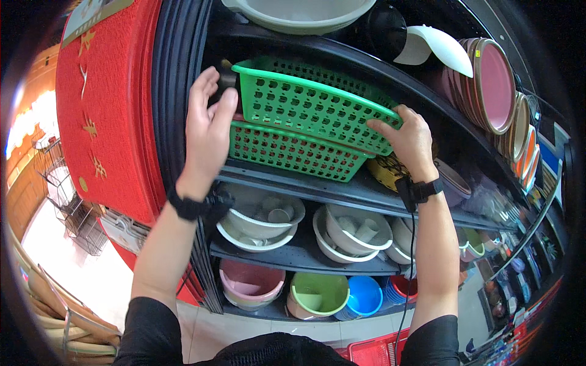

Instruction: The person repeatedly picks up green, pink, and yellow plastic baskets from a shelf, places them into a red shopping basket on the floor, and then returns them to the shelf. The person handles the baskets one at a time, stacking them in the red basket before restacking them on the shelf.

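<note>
Right hand (410, 135) gripped upper green basket (314, 107) at its right end; left hand (209, 125), open, stood beside the other, long axis sloping down rightward between them.

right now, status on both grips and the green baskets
Right grip closed on upper green basket, right end. Left grip open, beside its left end. Lower green basket directly beneath; dark shelf above.

Glare — left floor (110, 277) washed white | dim — inside shelving (366, 198) | edges bent (corners black)
</note>
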`<state>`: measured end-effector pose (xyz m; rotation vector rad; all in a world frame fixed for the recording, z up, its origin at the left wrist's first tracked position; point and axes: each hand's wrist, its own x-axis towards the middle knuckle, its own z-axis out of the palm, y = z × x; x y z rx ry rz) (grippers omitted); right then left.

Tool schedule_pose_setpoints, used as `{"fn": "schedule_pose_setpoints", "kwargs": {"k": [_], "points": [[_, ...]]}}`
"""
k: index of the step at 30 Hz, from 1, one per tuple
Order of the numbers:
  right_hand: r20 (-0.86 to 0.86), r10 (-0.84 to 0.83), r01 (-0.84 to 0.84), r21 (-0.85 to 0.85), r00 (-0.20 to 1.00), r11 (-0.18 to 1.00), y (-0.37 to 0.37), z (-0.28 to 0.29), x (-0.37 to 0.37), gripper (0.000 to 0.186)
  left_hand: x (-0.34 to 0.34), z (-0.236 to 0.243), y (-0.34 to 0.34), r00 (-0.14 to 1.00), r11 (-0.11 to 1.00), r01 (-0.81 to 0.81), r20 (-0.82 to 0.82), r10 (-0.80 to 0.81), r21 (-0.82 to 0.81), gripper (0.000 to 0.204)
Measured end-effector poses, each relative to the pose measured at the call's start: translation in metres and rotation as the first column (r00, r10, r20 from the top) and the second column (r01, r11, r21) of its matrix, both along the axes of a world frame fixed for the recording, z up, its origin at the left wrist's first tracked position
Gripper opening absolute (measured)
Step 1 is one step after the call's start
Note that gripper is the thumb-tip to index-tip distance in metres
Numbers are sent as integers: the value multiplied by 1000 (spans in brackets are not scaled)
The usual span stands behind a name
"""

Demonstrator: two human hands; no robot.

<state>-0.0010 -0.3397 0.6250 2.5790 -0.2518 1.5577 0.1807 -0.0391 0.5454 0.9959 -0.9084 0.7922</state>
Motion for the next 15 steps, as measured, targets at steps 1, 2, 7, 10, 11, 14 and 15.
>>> {"fn": "schedule_pose_setpoints", "kwargs": {"k": [1,2,7,10,11,14,15], "points": [[-22,-10,10,2,1000,1000,-5,2,4,61,-26,-6,1,985,985,172,-2,-172,1,48],[-19,-23,23,3,1000,1000,-9,3,7,61,-54,-13,1,940,939,340,6,-341,55,43],[-42,-3,5,49,999,999,-7,5,36,59,-155,-60,9,282,131,853,-235,-930,505,32],[-101,-9,12,36,995,999,3,7,47,57,-197,-74,4,-193,-214,876,-93,-977,432,27],[-109,-17,18,12,994,1000,2,3,56,58,-214,-80,0,-288,-270,896,-2,-958,352,31],[-181,-70,77,30,981,997,3,-6,62,63,-225,-75,1,-396,-357,892,98,-913,278,35],[-183,-61,66,22,981,998,3,-11,65,64,-225,-77,2,-408,-373,891,96,-908,261,35]]}}
